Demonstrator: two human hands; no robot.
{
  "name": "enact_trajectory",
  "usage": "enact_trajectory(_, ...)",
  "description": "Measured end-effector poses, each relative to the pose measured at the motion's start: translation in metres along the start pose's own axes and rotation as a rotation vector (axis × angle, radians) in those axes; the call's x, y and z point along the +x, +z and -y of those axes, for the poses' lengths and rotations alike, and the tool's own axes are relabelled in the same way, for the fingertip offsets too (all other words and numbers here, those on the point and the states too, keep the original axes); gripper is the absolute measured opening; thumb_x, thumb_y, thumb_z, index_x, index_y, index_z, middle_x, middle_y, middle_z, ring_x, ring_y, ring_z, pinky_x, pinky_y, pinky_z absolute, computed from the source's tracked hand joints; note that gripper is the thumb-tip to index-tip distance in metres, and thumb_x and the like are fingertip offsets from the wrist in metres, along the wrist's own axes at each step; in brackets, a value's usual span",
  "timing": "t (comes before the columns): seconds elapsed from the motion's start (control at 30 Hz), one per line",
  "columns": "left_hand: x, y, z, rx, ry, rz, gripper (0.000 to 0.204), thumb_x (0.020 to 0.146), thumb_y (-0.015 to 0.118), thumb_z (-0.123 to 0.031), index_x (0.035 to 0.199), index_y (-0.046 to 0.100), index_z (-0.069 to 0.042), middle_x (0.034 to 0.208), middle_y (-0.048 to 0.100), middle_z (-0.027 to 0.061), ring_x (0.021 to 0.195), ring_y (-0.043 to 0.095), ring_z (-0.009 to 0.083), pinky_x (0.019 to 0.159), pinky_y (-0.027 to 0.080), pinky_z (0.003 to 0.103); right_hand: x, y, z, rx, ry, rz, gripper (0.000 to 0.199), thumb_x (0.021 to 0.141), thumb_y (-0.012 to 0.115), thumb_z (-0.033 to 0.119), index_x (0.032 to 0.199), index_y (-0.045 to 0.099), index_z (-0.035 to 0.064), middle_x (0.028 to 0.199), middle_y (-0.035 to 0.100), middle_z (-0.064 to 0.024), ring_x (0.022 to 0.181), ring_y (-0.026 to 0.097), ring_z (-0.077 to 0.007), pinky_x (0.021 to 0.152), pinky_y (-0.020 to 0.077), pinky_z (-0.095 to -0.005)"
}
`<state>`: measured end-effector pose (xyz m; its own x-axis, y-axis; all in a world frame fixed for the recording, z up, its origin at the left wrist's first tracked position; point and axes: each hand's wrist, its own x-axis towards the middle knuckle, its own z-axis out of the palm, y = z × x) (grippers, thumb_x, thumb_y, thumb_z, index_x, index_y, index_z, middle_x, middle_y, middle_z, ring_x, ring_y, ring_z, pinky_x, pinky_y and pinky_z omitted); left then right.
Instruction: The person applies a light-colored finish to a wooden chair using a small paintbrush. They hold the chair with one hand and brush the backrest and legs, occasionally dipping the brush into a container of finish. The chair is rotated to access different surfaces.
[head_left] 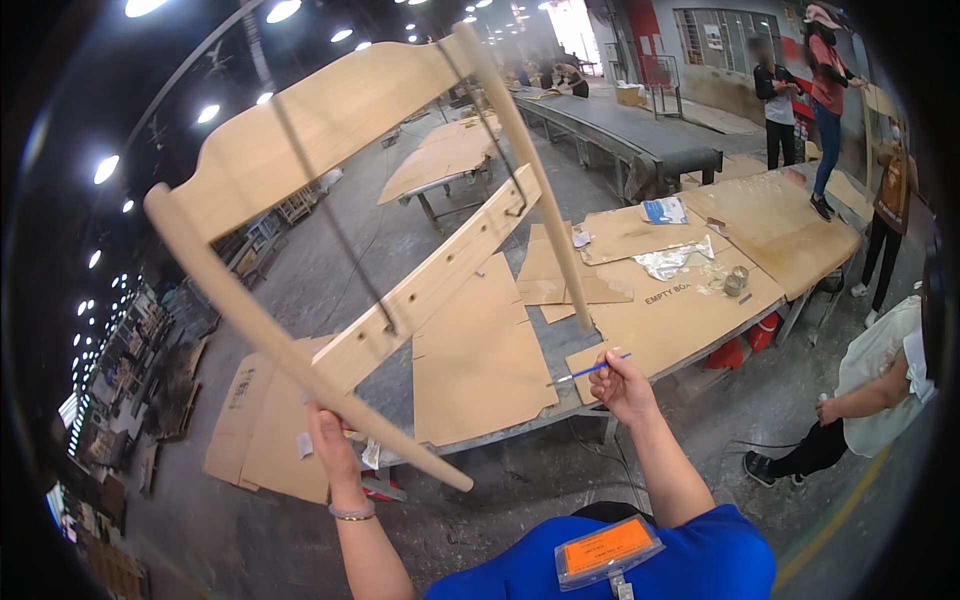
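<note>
Workshop table covered in cardboard below: left hand clamps the raised chair frame by one leg, right hand fingers pinched on a brush; single-handed grip may slip, dropping the frame.

A wooden chair frame is held up at the left over a workbench covered in cardboard sheets, with a conveyor farther off and people at the far right.

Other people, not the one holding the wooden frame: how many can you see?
3: two people standing at the table's far end, one seated person on the right. More may be hidden far back.
</note>
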<state>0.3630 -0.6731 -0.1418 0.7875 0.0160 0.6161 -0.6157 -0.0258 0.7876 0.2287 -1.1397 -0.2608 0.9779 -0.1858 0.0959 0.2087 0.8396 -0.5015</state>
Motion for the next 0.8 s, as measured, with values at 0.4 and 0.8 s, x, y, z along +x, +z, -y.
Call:
enact_trajectory(0.4,-0.004,0.053,-0.051,0.041,-0.048,-0.345,0.037,0.107,0.065,-0.024,0.131,0.058,0.004,0.125,0.064,0.0127,0.11,0.063,0.0192,0.096,0.051,0.036,0.057,-0.021,0.039,0.152,-0.067,-0.108,0.018,0.106,0.063,0.024,0.101,0.066,0.0073,0.077,0.06,0.0016,0.069,0.052,-0.0098,0.064,0.0438,-0.0276)
enact_trajectory(0.8,-0.047,0.126,-0.116,0.352,0.407,0.07,0.105,0.102,0.027,-0.082,0.149,0.053,0.008,0.148,0.054,0.0258,0.135,0.055,0.0376,0.114,0.042,0.051,-0.02,-0.04,0.073,0.263,-0.384,-0.206,0.03,0.115,0.046,0.03,0.095,0.058,0.01,0.075,0.053,0.0005,0.066,0.051,-0.0115,0.063,0.0446,-0.0296)
